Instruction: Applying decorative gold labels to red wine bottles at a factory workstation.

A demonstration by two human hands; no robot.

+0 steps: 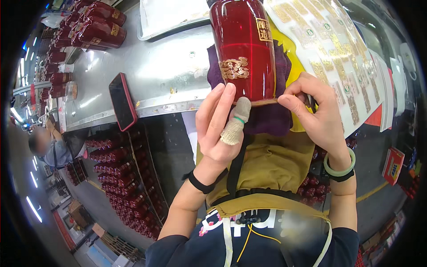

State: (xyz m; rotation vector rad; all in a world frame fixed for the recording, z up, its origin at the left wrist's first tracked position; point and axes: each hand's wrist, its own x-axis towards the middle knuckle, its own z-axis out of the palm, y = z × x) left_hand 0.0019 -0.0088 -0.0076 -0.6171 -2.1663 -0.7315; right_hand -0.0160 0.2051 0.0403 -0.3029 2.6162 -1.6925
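Note:
A glossy dark red bottle (pixel 242 44) with gold decoration lies on a purple cloth (pixel 283 66), its base toward me. A gold scroll-like decal (pixel 234 68) sits low on its side, and a gold square label is higher up. My left hand (pixel 221 124) has its fingers stretched out, their tips at the lower left of the bottle; its thumb wears a fabric finger cover and reaches the base edge. Close to the base's right corner, my right hand (pixel 316 107) has thumb and forefinger pinched together. Whatever is in that pinch is too small to make out.
Gold decal sheets (pixel 327 44) lie at the right over yellow material. A phone (pixel 122 102) rests at the metal table's (pixel 155 66) front edge. More red bottles (pixel 100 31) stand back left; stacked ones (pixel 120 178) are on the floor. Another person (pixel 55 144) is far left.

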